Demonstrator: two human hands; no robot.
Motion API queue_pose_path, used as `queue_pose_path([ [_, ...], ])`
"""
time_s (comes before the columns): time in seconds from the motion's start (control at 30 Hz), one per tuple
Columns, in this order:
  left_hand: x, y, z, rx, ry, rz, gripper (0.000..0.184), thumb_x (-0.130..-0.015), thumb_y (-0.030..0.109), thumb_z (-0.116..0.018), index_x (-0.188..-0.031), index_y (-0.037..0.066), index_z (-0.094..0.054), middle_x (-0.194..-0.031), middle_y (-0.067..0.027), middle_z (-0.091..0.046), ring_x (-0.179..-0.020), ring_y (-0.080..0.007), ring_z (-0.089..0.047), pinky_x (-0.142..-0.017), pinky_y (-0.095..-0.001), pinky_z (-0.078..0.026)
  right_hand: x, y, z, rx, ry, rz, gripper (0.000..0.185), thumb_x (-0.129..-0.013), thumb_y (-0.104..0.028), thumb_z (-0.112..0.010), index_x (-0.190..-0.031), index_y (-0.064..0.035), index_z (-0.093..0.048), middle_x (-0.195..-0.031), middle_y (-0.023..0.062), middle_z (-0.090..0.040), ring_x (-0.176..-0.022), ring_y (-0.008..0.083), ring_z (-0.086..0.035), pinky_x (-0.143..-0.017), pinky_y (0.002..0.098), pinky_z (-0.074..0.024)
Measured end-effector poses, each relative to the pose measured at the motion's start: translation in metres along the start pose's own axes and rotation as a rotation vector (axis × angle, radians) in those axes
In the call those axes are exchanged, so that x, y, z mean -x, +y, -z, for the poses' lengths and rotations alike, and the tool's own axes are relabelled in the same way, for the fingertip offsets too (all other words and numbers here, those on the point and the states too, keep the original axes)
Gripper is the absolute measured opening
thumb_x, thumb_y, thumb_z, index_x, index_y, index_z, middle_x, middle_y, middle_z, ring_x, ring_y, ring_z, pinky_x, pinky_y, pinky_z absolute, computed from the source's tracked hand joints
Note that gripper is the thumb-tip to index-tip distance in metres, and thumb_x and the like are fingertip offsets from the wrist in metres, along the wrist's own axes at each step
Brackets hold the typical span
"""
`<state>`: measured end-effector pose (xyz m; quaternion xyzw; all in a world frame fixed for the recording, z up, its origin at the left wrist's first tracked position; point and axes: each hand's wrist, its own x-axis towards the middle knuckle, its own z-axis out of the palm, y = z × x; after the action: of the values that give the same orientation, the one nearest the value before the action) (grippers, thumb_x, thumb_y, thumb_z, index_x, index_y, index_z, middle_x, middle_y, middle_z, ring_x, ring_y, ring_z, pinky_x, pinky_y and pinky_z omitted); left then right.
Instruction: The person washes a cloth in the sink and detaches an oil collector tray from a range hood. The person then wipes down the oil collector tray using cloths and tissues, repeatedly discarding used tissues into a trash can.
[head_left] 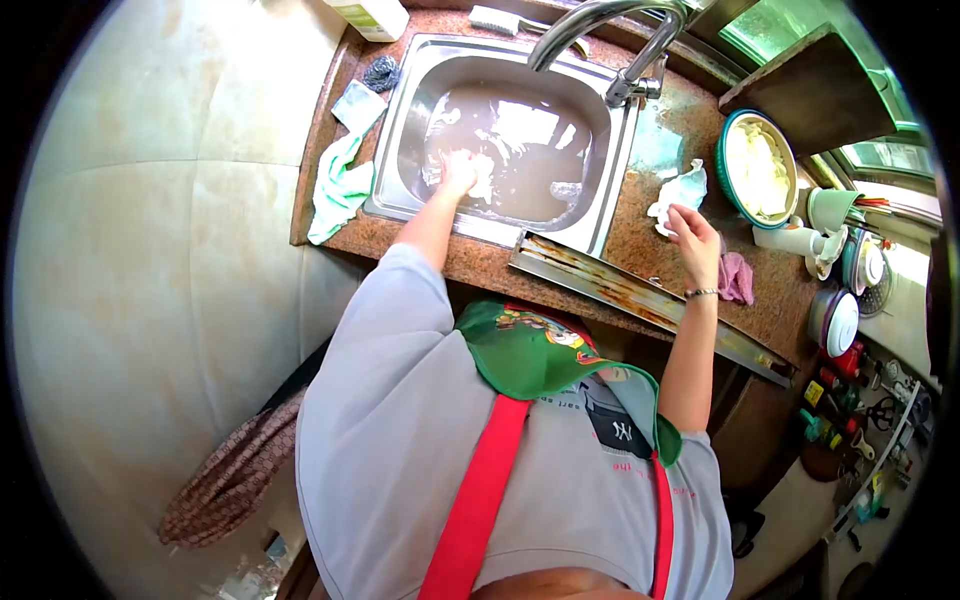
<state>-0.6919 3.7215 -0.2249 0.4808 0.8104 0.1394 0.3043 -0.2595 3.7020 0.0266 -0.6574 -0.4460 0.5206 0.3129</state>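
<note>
My left hand reaches into the cloudy water of the steel sink. A whitish patch shows beside its fingers; I cannot tell whether it is foam or cloth. The water hides the fingertips. Over the counter to the right of the sink is my right hand, its fingers loosely bent and nothing visible in them. A crumpled white and pale blue piece, cloth or plastic, lies just beyond these fingertips. Below the right wrist, a long rust-stained metal strip runs along the counter's front edge.
A curved faucet overhangs the sink. Left of it lie a green cloth, a sponge and a dark scourer. On the right stand a teal-rimmed bowl with pale pieces, a pink cloth and a leaning board.
</note>
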Motion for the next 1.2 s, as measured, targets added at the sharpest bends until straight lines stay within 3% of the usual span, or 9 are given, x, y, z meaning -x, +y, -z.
queue_pose_path([
  [0.27, 0.088, 0.134, 0.122, 0.711, -0.182, -0.279, 0.038, -0.079, 0.005, -0.071, -0.115, 0.004, -0.058, -0.098, -0.0074, -0.066, -0.085, -0.0142, -0.063, -0.071, -0.0264, -0.052, -0.031, -0.020, -0.194, -0.298, -0.287, -0.173, 0.044, -0.096, -0.031, -0.052, -0.135, -0.0117, -0.045, -0.124, 0.0116, -0.057, -0.111, 0.0226, -0.057, -0.093, 0.0364, -0.0495],
  [0.47, 0.123, 0.153, 0.141, 0.412, 0.129, -0.653, 0.043, -0.080, 0.012, -0.069, -0.120, 0.002, -0.056, -0.101, -0.0127, -0.065, -0.086, -0.0151, -0.062, -0.073, -0.0281, -0.051, -0.097, -0.001, -0.256, -0.880, -0.421, -0.316, 0.030, -0.100, -0.026, -0.040, -0.109, -0.0038, -0.057, -0.089, 0.0083, -0.058, -0.071, 0.0199, -0.059, -0.055, 0.0301, -0.0481],
  [0.67, 0.103, 0.124, 0.132, 1.069, -0.149, 0.042, 0.030, -0.090, 0.021, -0.063, -0.113, 0.002, -0.060, -0.106, -0.0099, -0.064, -0.086, -0.0145, -0.062, -0.073, -0.0274, -0.050, -0.135, 0.019, -0.248, -1.198, -0.768, -0.441, 0.034, -0.098, -0.037, -0.042, -0.093, -0.0071, -0.058, -0.072, 0.0026, -0.050, -0.061, 0.0144, -0.052, -0.040, 0.0216, -0.0325],
  [0.77, 0.054, 0.100, 0.067, 0.872, 0.063, -0.384, 0.041, -0.097, 0.039, -0.048, -0.112, 0.002, -0.059, -0.107, -0.0115, -0.064, -0.095, -0.0195, -0.061, -0.080, -0.0331, -0.049, -0.073, -0.047, -0.260, -1.046, -0.638, -0.496, 0.022, -0.091, -0.031, -0.051, -0.095, -0.0095, -0.057, -0.085, 0.0062, -0.060, -0.075, 0.0190, -0.058, -0.064, 0.0323, -0.0467],
  [0.8, 0.051, 0.106, 0.069, 1.124, -0.112, -0.213, 0.047, -0.096, 0.043, -0.044, -0.118, 0.003, -0.055, -0.113, -0.0117, -0.061, -0.101, -0.0238, -0.058, -0.086, -0.0388, -0.046, -0.083, -0.012, -0.292, -0.884, -0.564, -0.112, 0.025, -0.090, -0.027, -0.050, -0.104, -0.0079, -0.057, -0.100, 0.0086, -0.062, -0.094, 0.0227, -0.058, -0.087, 0.0407, -0.0440],
  [0.87, 0.043, 0.119, 0.073, 1.669, -0.315, 0.286, 0.059, -0.095, 0.051, -0.037, -0.130, 0.005, -0.048, -0.125, -0.0120, -0.055, -0.113, -0.0324, -0.051, -0.098, -0.0502, -0.039, -0.068, -0.013, -0.310, -0.267, -0.340, 0.157, 0.039, -0.092, -0.034, -0.046, -0.123, -0.0107, -0.050, -0.126, 0.0123, -0.049, -0.118, 0.0316, -0.043, -0.100, 0.0501, -0.0293],
  [0.97, 0.096, 0.170, 0.111, 1.733, -0.582, 0.012, 0.058, -0.098, 0.044, -0.030, -0.148, 0.015, -0.020, -0.156, -0.0076, -0.013, -0.142, -0.0309, -0.017, -0.114, -0.0573, -0.013, -0.041, -0.056, -0.278, 0.231, -0.220, 0.201, 0.058, -0.093, -0.039, -0.038, -0.146, -0.0190, -0.030, -0.153, 0.0163, -0.021, -0.142, 0.0376, -0.013, -0.110, 0.0629, 0.0003],
  [1.03, 0.109, 0.185, 0.110, 1.707, -0.677, -0.019, 0.051, -0.101, 0.036, -0.025, -0.147, 0.014, -0.024, -0.154, -0.0096, -0.022, -0.140, -0.0302, -0.023, -0.117, -0.0470, -0.015, -0.094, -0.017, -0.301, 0.611, 0.202, 0.421, 0.042, -0.090, -0.036, -0.049, -0.122, -0.0101, -0.056, -0.132, 0.0158, -0.049, -0.121, 0.0356, -0.046, -0.101, 0.0518, -0.0359],
  [1.2, 0.025, 0.132, 0.098, 1.488, -0.353, 0.290, 0.055, -0.098, 0.051, -0.021, -0.104, 0.005, -0.050, -0.109, -0.0126, -0.057, -0.100, -0.0288, -0.055, -0.095, -0.0469, -0.044, -0.075, -0.017, -0.313, 0.247, 0.149, 0.457, 0.027, -0.089, -0.025, -0.052, -0.107, -0.0078, -0.060, -0.116, 0.0189, -0.059, -0.114, 0.0369, -0.052, -0.091, 0.0503, -0.0442],
])
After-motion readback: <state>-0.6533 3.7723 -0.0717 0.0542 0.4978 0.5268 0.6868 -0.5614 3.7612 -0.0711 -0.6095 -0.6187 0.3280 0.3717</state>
